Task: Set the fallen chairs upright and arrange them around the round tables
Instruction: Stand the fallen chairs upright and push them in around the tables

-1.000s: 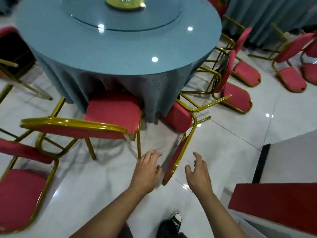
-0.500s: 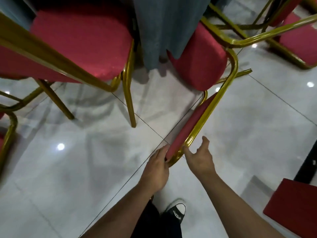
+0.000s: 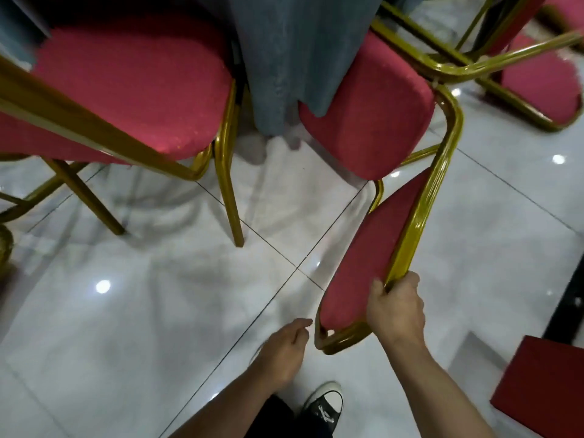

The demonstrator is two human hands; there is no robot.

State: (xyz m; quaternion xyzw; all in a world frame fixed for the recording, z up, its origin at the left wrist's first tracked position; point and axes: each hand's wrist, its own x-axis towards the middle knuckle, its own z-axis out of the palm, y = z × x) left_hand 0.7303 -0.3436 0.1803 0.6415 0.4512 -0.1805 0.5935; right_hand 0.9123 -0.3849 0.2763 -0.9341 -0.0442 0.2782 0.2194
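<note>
The right hand (image 3: 396, 306) has now closed round the backrest frame of the fallen chair (image 3: 366, 257) lying by the tablecloth (image 3: 284, 58); the left hand (image 3: 284, 349) hangs loose, empty. Lifting can begin.

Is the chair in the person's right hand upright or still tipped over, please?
Tipped: the chair leans backward, its backrest low near the floor, gripped by the right hand.
</note>
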